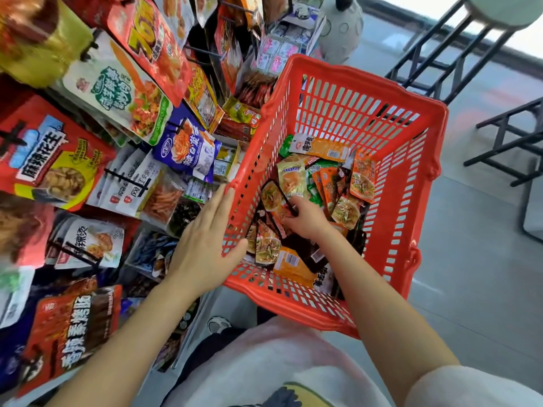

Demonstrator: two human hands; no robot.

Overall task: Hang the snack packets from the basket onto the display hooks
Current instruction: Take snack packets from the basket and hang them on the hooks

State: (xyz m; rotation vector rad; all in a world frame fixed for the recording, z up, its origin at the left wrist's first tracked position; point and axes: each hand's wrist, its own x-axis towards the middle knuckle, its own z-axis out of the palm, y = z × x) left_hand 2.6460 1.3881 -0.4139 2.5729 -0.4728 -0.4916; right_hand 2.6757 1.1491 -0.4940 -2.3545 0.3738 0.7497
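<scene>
We are looking down at a smooth grey floor point(470, 289). Bright light is coming in from a window point(440, 13) at one o'clock. A round stool point(505, 10) with black legs is standing there. More black metal legs point(511, 142) are showing at three o'clock.

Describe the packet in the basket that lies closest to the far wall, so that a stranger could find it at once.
Start at the red plastic slatted basket and look to the heap of small snack packets on its floor. At the heap's far end lies a long orange foil packet with a white end, stretched sideways. Its neighbours are shorter, and most show a picture of food.
</scene>
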